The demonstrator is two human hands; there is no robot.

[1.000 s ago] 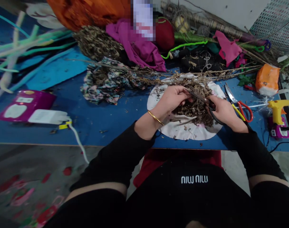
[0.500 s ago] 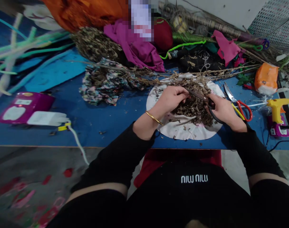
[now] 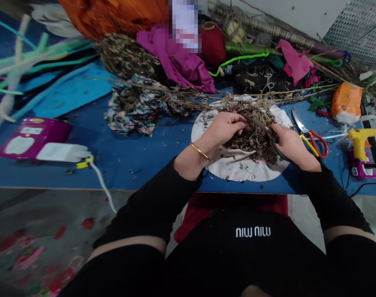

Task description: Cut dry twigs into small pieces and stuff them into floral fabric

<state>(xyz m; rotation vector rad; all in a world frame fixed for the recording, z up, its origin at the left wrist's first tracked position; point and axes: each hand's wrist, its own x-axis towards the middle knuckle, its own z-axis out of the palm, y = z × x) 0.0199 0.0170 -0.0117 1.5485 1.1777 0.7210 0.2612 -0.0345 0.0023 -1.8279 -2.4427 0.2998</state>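
A heap of dry, crumbled brown plant bits (image 3: 250, 144) lies on a round white cloth (image 3: 240, 171) at the table's front edge. My right hand (image 3: 288, 142) is closed around the dark handles of a pair of scissors (image 3: 257, 123), whose blades point left over the heap. Close to the blade tips, my left hand (image 3: 226, 130) is closed, thumb and fingers pinched together. What it pinches is too small to make out. Long dry stalks (image 3: 268, 99) cross the back of the cloth, behind both hands.
Right of the cloth lie red-and-yellow-handled scissors (image 3: 313, 142), a yellow glue gun (image 3: 359, 140) and an orange packet (image 3: 347, 101). A floral cloth bundle (image 3: 132, 107) and a purple box (image 3: 35, 138) lie to the left. Fabrics and wrapped stems crowd the back.
The scissor blades look closer together now, and my right-hand fingers have drawn in on the handles. My left hand stays in almost the same place.
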